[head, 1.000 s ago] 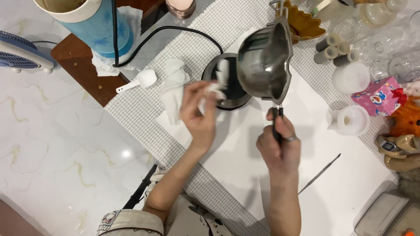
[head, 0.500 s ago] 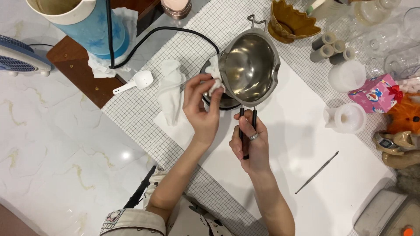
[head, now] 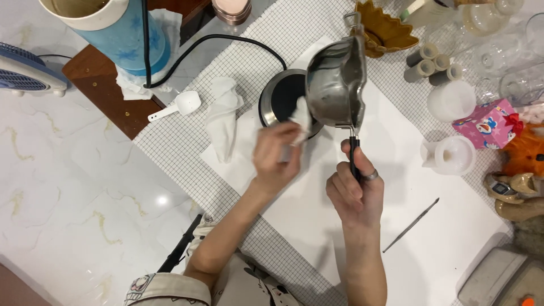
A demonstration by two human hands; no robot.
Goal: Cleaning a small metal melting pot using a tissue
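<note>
My right hand [head: 354, 190] grips the black handle of a small steel melting pot [head: 334, 82], holding it tilted on its side above a round black hot plate [head: 277, 96]. My left hand [head: 276, 154] pinches a crumpled white tissue [head: 300, 116] and presses it against the pot's outer wall. Both hands work over a white sheet [head: 430, 238] laid on a grid-patterned mat [head: 187, 147].
A second crumpled tissue [head: 224, 116] and a white scoop [head: 175, 106] lie left of the hot plate. A blue-and-white cylindrical container [head: 107, 28], a fan [head: 22, 76], white cups [head: 450, 156], glass jars [head: 510, 51], a pink box [head: 487, 123] and a thin metal tool [head: 411, 225] surround the area.
The pot has been turned from mouth-up to tilted on its side, and my left hand has shifted the tissue to the pot's outer wall.
</note>
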